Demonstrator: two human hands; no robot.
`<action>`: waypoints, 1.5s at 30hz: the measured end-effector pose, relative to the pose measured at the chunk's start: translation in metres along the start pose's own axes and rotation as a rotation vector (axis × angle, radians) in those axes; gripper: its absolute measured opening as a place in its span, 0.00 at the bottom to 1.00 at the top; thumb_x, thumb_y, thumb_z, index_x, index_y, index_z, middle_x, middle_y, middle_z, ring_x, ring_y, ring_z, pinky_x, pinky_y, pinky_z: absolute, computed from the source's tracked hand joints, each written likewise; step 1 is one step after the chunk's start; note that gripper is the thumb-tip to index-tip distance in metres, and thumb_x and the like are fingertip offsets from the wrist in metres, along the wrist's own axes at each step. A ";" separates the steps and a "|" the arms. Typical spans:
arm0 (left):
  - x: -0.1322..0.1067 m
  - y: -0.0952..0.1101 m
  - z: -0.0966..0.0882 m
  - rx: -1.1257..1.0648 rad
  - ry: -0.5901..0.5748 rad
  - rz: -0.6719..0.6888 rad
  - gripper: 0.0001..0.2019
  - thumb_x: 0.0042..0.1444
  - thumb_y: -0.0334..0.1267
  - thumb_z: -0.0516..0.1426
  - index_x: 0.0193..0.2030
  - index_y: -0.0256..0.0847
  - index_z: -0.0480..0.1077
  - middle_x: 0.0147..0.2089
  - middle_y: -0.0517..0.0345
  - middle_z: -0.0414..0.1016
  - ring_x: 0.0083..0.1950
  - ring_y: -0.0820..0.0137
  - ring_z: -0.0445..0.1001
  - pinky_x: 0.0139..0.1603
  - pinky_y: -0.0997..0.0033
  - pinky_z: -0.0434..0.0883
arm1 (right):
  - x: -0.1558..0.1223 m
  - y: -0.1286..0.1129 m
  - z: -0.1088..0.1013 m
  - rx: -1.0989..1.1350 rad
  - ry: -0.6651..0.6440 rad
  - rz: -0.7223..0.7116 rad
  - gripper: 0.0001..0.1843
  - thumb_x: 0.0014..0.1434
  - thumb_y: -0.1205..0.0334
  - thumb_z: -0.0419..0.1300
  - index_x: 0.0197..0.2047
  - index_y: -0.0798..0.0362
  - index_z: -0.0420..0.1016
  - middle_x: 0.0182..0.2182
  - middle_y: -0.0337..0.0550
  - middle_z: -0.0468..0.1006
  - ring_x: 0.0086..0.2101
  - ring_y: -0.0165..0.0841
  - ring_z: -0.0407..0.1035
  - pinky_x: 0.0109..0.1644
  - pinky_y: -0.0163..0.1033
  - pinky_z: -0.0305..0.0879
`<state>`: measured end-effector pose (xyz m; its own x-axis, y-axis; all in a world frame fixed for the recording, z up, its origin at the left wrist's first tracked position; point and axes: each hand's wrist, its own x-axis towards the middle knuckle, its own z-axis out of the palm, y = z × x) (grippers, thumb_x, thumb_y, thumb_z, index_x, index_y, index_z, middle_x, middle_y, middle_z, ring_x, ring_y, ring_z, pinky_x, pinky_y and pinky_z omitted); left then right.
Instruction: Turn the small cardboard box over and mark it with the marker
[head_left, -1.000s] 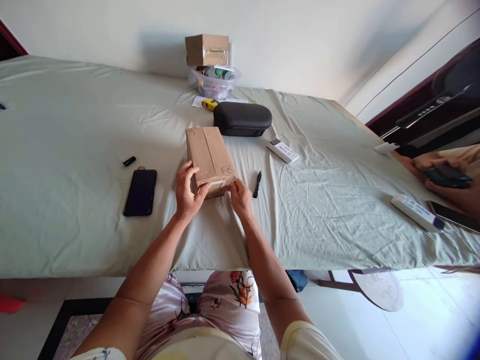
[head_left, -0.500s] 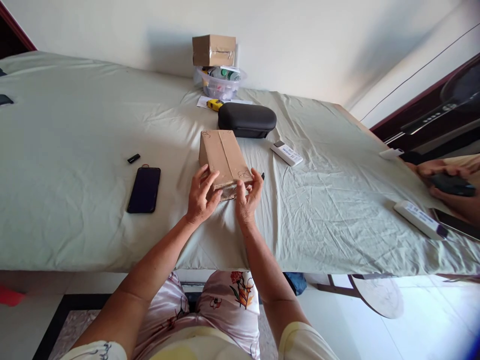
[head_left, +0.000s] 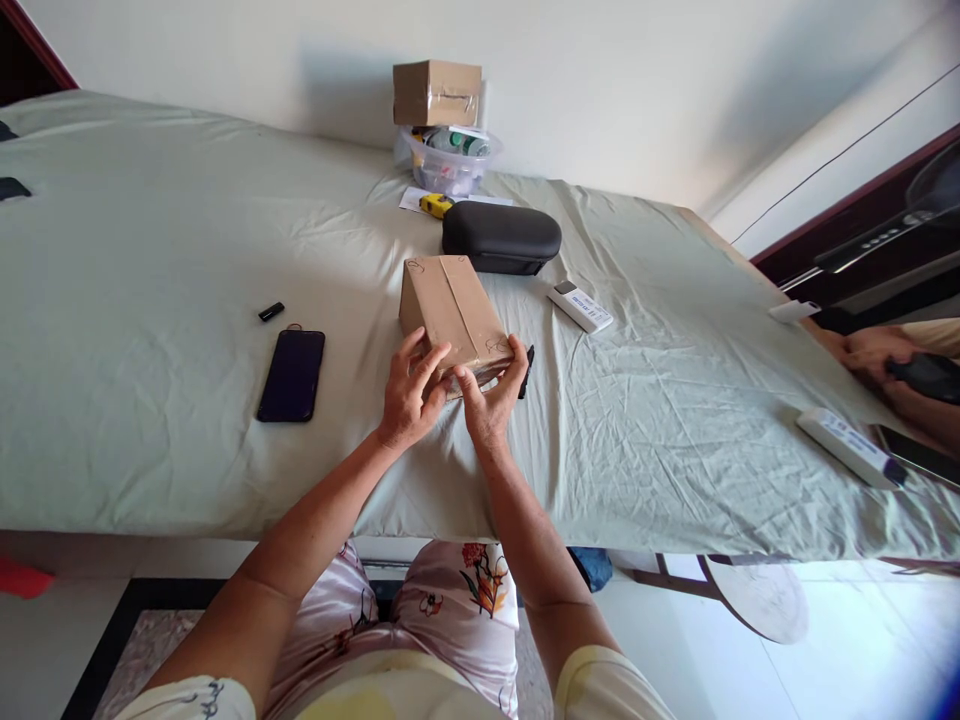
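A brown cardboard box (head_left: 454, 305) lies on the cloth in front of me, with a seam down its top and pen scribbles at its corners. My left hand (head_left: 411, 395) grips its near left corner, fingers on the top edge and thumb at the near end. My right hand (head_left: 491, 395) holds the near right corner, fingers along the side and thumb across the taped near end. Both hands partly hide that end. A thin black object (head_left: 527, 372) lies just right of my right fingers; I cannot make out its kind.
A pale green cloth (head_left: 187, 430) covers the table. A phone (head_left: 292, 376) and small black piece (head_left: 271, 312) lie left. Beyond the box are a black case (head_left: 501, 237), white device (head_left: 581, 306), yellow tape measure (head_left: 435, 206) and plastic basin (head_left: 450, 172). Another person's hands (head_left: 881, 355) hold something dark at right.
My right thumb has slid left across the box's near end. More of the thin black object now shows beside my right hand. The whole view has shifted slightly.
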<state>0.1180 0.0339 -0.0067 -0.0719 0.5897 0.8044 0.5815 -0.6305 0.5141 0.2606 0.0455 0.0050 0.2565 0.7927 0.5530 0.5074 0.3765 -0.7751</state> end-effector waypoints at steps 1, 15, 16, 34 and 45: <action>0.000 0.000 -0.001 -0.001 0.007 0.008 0.20 0.74 0.43 0.55 0.70 0.47 0.68 0.74 0.40 0.63 0.72 0.55 0.72 0.67 0.54 0.78 | 0.000 0.000 -0.001 0.018 0.003 0.013 0.48 0.62 0.34 0.64 0.75 0.46 0.55 0.68 0.59 0.65 0.67 0.52 0.65 0.71 0.60 0.66; -0.003 0.004 -0.005 0.084 -0.089 0.116 0.20 0.72 0.46 0.56 0.67 0.50 0.75 0.65 0.45 0.69 0.65 0.57 0.74 0.68 0.53 0.74 | 0.012 0.015 -0.006 0.139 -0.046 0.065 0.39 0.74 0.44 0.49 0.82 0.43 0.45 0.73 0.56 0.64 0.68 0.47 0.66 0.71 0.62 0.66; -0.003 0.005 -0.004 0.102 -0.106 0.129 0.21 0.71 0.45 0.57 0.68 0.51 0.75 0.64 0.45 0.70 0.64 0.57 0.74 0.68 0.53 0.73 | 0.013 0.016 -0.007 0.123 -0.041 0.064 0.39 0.74 0.44 0.49 0.82 0.42 0.45 0.73 0.56 0.63 0.70 0.47 0.65 0.71 0.64 0.65; 0.009 -0.026 -0.021 0.190 0.321 -0.261 0.29 0.73 0.54 0.52 0.73 0.40 0.62 0.65 0.36 0.74 0.67 0.55 0.75 0.67 0.51 0.73 | 0.038 0.025 -0.047 0.059 -0.240 -0.181 0.38 0.68 0.35 0.57 0.74 0.43 0.67 0.78 0.50 0.61 0.77 0.51 0.54 0.78 0.69 0.54; 0.005 -0.025 -0.007 -0.090 0.181 -0.436 0.25 0.72 0.61 0.52 0.60 0.42 0.71 0.56 0.44 0.79 0.57 0.62 0.80 0.53 0.64 0.78 | 0.035 0.026 -0.030 0.044 0.124 0.087 0.30 0.70 0.44 0.53 0.67 0.48 0.75 0.61 0.53 0.80 0.55 0.42 0.77 0.59 0.53 0.77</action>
<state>0.0971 0.0490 -0.0131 -0.4382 0.7163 0.5431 0.3941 -0.3899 0.8323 0.3076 0.0681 0.0134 0.3991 0.7590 0.5144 0.4426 0.3318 -0.8331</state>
